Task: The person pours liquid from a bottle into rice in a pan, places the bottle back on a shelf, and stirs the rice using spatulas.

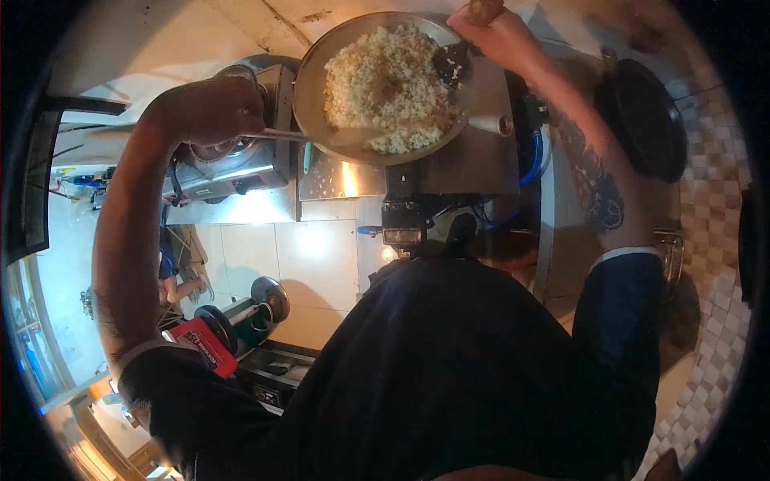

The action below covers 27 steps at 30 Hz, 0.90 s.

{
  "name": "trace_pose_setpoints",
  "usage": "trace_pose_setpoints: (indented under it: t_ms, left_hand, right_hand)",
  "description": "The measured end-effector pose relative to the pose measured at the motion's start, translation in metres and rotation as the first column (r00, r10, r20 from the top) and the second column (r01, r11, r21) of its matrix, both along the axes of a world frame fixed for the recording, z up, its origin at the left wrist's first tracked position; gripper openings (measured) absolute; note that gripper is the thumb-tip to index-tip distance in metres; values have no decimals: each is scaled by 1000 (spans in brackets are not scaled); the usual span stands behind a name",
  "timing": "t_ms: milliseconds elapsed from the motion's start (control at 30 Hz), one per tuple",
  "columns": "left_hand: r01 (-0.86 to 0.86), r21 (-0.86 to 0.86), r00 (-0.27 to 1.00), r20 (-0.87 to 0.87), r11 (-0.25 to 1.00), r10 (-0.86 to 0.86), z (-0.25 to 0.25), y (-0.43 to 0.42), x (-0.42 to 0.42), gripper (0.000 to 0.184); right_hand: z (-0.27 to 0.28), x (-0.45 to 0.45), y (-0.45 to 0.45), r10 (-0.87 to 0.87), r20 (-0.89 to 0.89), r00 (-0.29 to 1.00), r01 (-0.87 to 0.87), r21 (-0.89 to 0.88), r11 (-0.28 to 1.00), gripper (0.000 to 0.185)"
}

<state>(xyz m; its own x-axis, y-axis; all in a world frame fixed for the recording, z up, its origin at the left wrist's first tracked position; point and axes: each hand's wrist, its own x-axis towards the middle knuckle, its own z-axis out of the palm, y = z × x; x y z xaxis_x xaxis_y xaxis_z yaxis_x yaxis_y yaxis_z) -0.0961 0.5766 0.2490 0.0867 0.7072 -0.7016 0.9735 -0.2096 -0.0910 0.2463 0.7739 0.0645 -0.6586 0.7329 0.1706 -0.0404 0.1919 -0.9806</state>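
Note:
A wide pan (pixel 309 104) full of cooked rice (pixel 385 84) sits on the stove in front of me. My left hand (pixel 212 111) is closed around a thin-handled metal utensil (pixel 285 135). Its handle reaches over the pan's left rim, and its far end is blurred above the rice. At the pan's upper right, my right hand (pixel 491 30) is closed on the handle of a black spatula (pixel 451 66). Grains of rice cling to the spatula's dark head, which rests at the right edge of the rice.
Left of the pan stands a silver gas stove (pixel 233 172). A dark round pan (pixel 646 120) lies to the right, beside checkered tiles (pixel 714 152). Below left are a red package (pixel 204 345) and a round metal lid (pixel 270 298). Part of another person (pixel 172 276) shows at left.

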Motion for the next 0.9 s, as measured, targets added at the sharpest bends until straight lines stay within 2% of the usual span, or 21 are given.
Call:
trace_pose_setpoints:
  t_ms: [33,133,200,267,300,400,433,467,533,567,633,733,767,867,900]
  left_hand:
    - [78,6,997,-8,997,-77,2,1,13,34]
    - [43,-102,998,-45,994,-48,-36,12,45,34]
    - [176,224,944,239,959,-229,-108,13,17,29]
    - [62,310,889,415,949,-193,-166,9,-7,30]
    - [1,342,848,499,940,-182,-168,10,-3,30]
    - [-353,67,812,518,933,270,-154,-5,-9,31]
    - [-404,-92,704,604,910,374,-157,-7,-22,31]
    - [-432,-114,670,624,894,403,-157,-9,-34,31]
    - [-489,-161,591,662,857,462,-139,-19,-38,31]
    - [-500,-177,576,662,848,479,-135,-22,-46,30]
    - [-522,-207,545,665,828,510,-126,-27,-55,30]
    - [-641,-231,352,759,732,547,-109,-52,-53,29]
    - [-623,-53,497,744,780,447,-114,-59,-54,33]
    - [-636,6,532,728,772,432,-108,-91,-54,41]
    - [-616,-38,465,789,787,402,-128,-98,-75,48]
  right_hand:
    - [-2,0,1,11,-13,1000,-11,-18,1000,45]
    - [-10,0,1,39,-64,997,-45,-83,996,47]
    - [-16,0,3,56,-105,993,-70,-129,989,48]
    - [-23,3,6,74,-165,984,-106,-195,975,49]
    - [-25,4,8,81,-202,976,-130,-240,962,50]
    - [-32,7,12,96,-315,944,-214,-364,906,52]
    - [-32,7,13,95,-324,941,-219,-371,903,52]
    - [-32,6,12,89,-308,947,-198,-345,918,53]
    - [-28,4,12,25,-130,991,-32,-54,998,55]
    - [-24,8,13,-8,-50,999,10,33,999,55]
    - [-13,14,10,-53,47,997,46,140,989,54]
    - [-2,22,5,-127,150,981,84,262,961,52]
    - [1,25,3,-155,179,971,96,301,949,51]
    - [8,30,2,-227,249,941,114,399,910,49]
    - [9,31,1,-251,267,930,120,423,898,48]
